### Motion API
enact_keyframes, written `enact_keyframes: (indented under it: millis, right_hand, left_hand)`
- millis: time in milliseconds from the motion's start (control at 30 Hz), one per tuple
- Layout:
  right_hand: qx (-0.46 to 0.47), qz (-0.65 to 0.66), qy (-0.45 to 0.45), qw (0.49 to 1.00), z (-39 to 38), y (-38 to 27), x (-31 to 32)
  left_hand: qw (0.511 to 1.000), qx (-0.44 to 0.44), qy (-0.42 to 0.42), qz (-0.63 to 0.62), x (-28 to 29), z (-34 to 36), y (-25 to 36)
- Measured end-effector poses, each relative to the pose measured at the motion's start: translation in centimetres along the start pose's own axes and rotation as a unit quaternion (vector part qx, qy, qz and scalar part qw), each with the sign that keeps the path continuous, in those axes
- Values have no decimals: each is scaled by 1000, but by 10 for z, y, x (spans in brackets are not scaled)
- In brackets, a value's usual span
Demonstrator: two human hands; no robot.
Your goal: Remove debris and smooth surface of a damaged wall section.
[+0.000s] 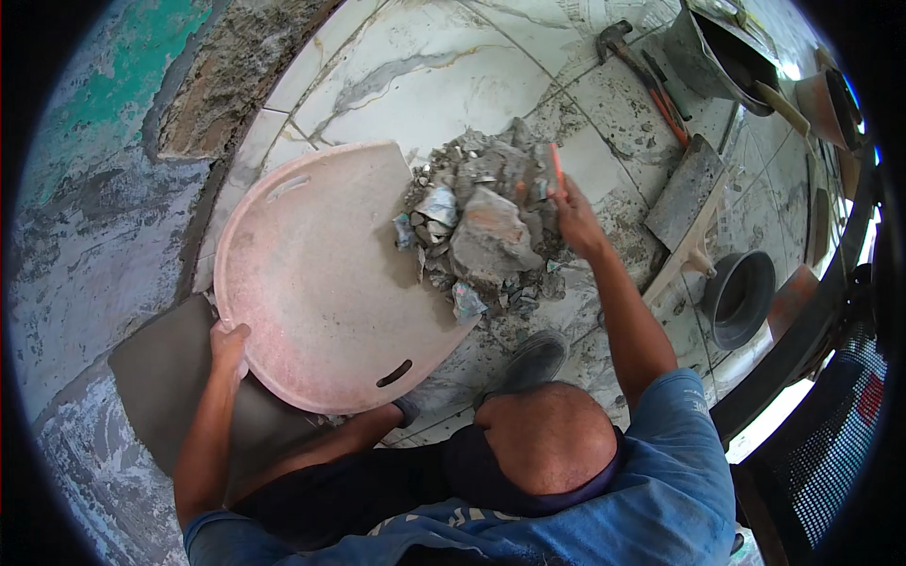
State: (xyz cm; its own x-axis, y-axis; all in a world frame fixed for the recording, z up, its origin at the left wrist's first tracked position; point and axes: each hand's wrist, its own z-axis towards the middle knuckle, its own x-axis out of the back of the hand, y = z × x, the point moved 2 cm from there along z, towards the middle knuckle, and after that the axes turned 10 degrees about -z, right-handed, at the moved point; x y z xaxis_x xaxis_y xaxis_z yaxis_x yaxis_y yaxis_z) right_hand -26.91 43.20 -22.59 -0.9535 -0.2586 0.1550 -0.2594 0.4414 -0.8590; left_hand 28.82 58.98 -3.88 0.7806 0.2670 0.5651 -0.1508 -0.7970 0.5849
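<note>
A large, pale pink plastic scoop pan (pixel 321 264) with slots near its edge lies tilted on the tiled floor. My left hand (pixel 229 347) is closed on its rim at the lower left. Against the pan's cut-off right edge lies a heap of grey rubble (pixel 491 241), with a big broken chunk of mortar and crumpled scraps in it. My right hand (pixel 578 222) is at the heap's right side, closed around a thin orange stick-like piece (pixel 557 168). Whether that piece is the handle of a tool I cannot tell.
At the upper right lie a hammer (pixel 615 43) and a grey bucket (pixel 698 61). A flat grey plastering float (pixel 687 193) and a round grey basin (pixel 746 294) are on the right. A grey slab (pixel 170 387) lies by the rough wall (pixel 104 245). My shoe (pixel 533 363) is below the heap.
</note>
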Motion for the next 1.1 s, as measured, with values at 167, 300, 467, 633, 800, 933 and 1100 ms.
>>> enact_keyframes:
  millis: [167,300,467,633,800,933,1100]
  right_hand:
    - [1,-88,-60,994,-17,-46,-66]
    - [201,-175,-149,952,-50,-100,-148]
    - [224,-220,-220,924,-47,-117,-160]
    - [22,-297,167,940,33,-59,71]
    - [-22,-290,222,931,80,-4,229]
    - [66,-385,116,913,125,-10,158]
    - [104,-320,-22,941,125,-44,-3]
  left_hand:
    - [999,33,-2,-27,-3,-6,2]
    - [997,47,-31,-60,4,1,-6]
    - [990,65,-59,-108,13,13,-38]
    - [991,85,-33,-102,15,9,-67]
    - [989,80,-32,-116,12,0,-57]
    - [987,106,-27,-120,7,-7,-39]
    - [985,100,-21,-141,3,-14,-33]
